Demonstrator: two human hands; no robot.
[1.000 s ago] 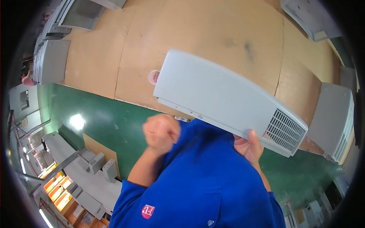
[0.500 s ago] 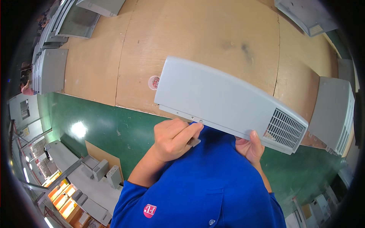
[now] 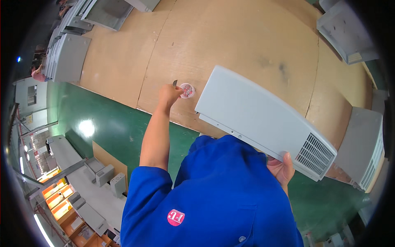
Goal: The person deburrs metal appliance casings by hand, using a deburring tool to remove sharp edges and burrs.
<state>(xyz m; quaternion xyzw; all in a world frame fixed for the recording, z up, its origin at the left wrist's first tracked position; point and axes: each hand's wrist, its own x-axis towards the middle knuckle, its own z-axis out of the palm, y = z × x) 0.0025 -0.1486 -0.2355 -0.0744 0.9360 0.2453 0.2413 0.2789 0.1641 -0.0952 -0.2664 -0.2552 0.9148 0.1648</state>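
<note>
A person in a blue shirt [image 3: 214, 185] stood at a wide table [image 3: 230, 41] with a flat brown top, seen from above. In front of them was a long pale grey panel [image 3: 251, 115], slanting from upper left to lower right, its near edge beside the person's chest. Its far edge curved down toward the right end, where a slotted vent [image 3: 316, 153] was set. Small round fittings [image 3: 235, 133] dotted the strip along its near edge.

The right hand [image 3: 281, 168] gripped that near edge close to the vent, thumb raised against the edge and the other fingers mostly hidden beneath the panel.

The left hand [image 3: 170, 95] reached out over the table, its fingers pinching a small flat grey strip [image 3: 175, 83] that poked up past the knuckles. Its fingertips were at the left rim of a small white cup [image 3: 188, 91], just beside the panel's left end. The cup held small reddish and silvery bits, too tiny to make out.

More grey panels stood on the table: one to the right [image 3: 356, 144], one at the upper right [image 3: 345, 33], and a row at the left [image 3: 68, 59]. Green floor [image 3: 103, 111] showed below the table's edge.
</note>
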